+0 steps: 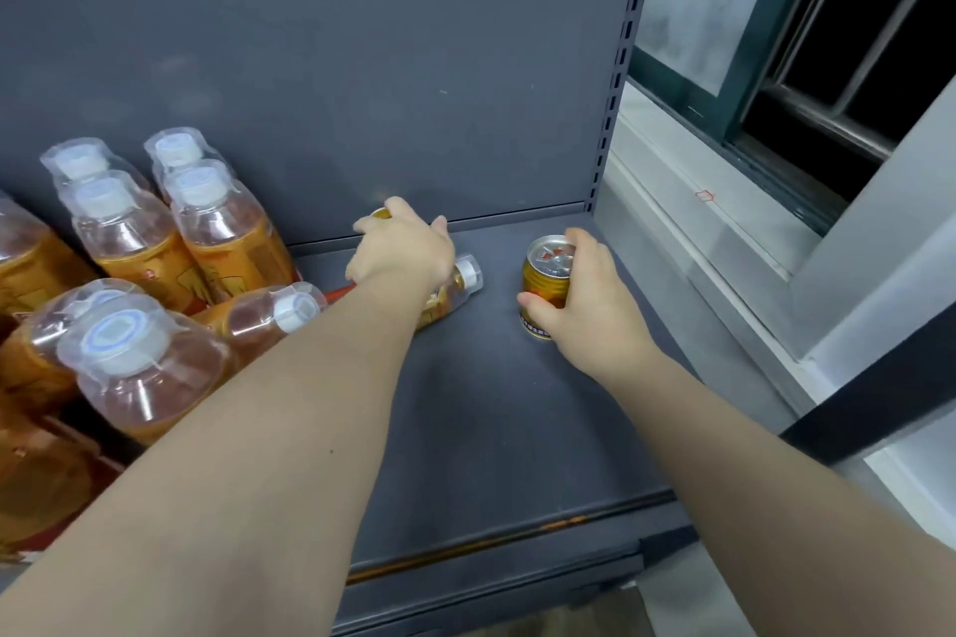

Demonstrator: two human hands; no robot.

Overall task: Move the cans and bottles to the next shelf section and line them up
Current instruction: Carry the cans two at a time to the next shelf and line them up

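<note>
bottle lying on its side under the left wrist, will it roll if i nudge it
The lying bottle is round and rests on its side on the flat shelf, so a nudge would probably roll it. It seems filled like the upright bottles, so it is likely fairly heavy. Its clear wrap may be slippery.

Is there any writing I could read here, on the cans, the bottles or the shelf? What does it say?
Nothing can be read clearly.
Can gripped by the right hand: a dark band of pale characters near its base, too blurred to read.
Second can under the left hand: mostly hidden.
Bottle labels: orange print, blurred.
Red mark on the window ledge: too small to make out.
</note>
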